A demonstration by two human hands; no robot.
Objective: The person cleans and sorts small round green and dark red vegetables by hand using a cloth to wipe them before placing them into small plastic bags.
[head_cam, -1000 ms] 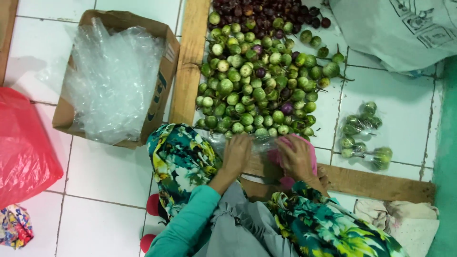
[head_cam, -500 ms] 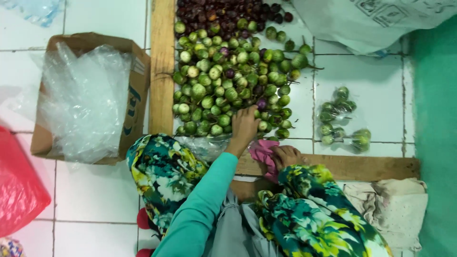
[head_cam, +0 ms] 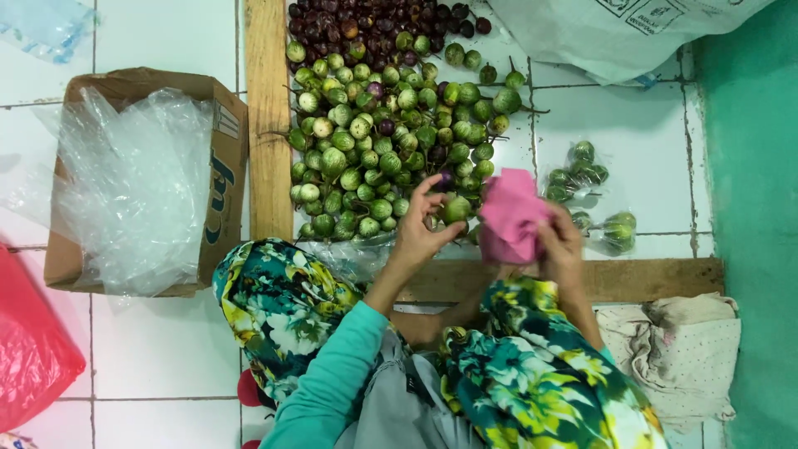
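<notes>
To do this well I should keep a light pinch on one fruit at a time and bring it straight across to the cloth, so the heap does not roll. My left hand [head_cam: 420, 237] is half open, thumb and fingertips closed around a single green eggplant [head_cam: 455, 208] at the near edge of the pile of small green eggplants [head_cam: 382, 141] just ahead of it. My right hand [head_cam: 561, 245] is clenched on a pink cloth [head_cam: 509, 214], bunched just beside that fruit. Beyond the right hand lie small clear bags of eggplants [head_cam: 582, 170] on the tiled floor [head_cam: 640, 125].
</notes>
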